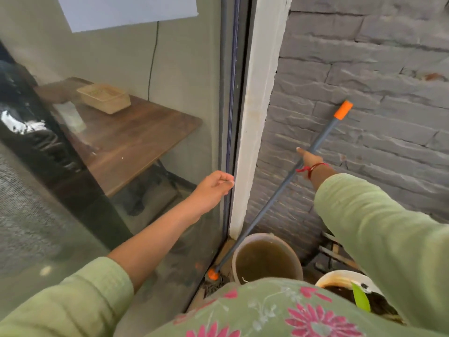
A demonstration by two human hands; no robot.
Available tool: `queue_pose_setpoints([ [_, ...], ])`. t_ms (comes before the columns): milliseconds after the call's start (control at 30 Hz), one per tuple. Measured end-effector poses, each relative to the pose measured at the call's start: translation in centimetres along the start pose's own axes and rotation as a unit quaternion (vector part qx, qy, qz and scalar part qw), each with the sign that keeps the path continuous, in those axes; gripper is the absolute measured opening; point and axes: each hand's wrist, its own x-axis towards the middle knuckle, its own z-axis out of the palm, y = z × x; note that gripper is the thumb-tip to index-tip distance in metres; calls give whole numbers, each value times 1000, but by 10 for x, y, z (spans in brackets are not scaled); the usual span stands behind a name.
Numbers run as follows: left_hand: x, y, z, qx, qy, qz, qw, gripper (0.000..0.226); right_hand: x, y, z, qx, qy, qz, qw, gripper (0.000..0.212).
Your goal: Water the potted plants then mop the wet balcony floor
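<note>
I count one mop (279,190), one bucket (258,235) and one plant pot (340,273) in my feed. The mop has a thin grey pole with an orange cap at the top and an orange collar at the bottom. It is tilted, with the cap against the grey brick wall (376,69) and the dark stringy head down on the balcony floor (221,249), at the foot of the glass door (184,69).

The round, pale bucket stands in the floor's corner, where a white post (257,117) meets the rough, ridged brick. It holds murky brown water. Just to its right is the round white pot, with dark soil and one bright green leaf (360,297).

The right hand (307,158) reaches out flat with straight fingers and grips nothing. The pole crosses in front of its wrist, which has a red thread (313,167) tied round it. The left hand (215,188) has its fingers curled at the door's dark edge, and I cannot tell whether they hold it. Both sleeves are pale green.

Through the glass I see one wooden counter (136,142) carrying one rectangular woven basket (104,98) near its far edge.
</note>
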Motion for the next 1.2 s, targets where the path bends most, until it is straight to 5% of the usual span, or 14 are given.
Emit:
queue_pose_setpoints([
  [400, 3, 2, 5, 23, -23, -30, 999, 21, -34, -26, 7, 4, -37, -71, 997, 15],
  [567, -6, 7, -1, 5, -5, 44, 999, 23, -114, -5, 39, -49, -107, -191, 975, 19],
  [800, -40, 20, 7, -75, 9, 250, 965, 67, -252, 39, 66, -177, -289, -350, 873, 21],
  [967, -68, 7, 2, -147, 78, 245, 955, 76, -303, 54, 73, -186, -310, -356, 862, 3],
  [1200, -146, -38, -23, -189, 46, 250, 948, 79, -363, 104, 82, -235, -404, -310, 828, 32],
])
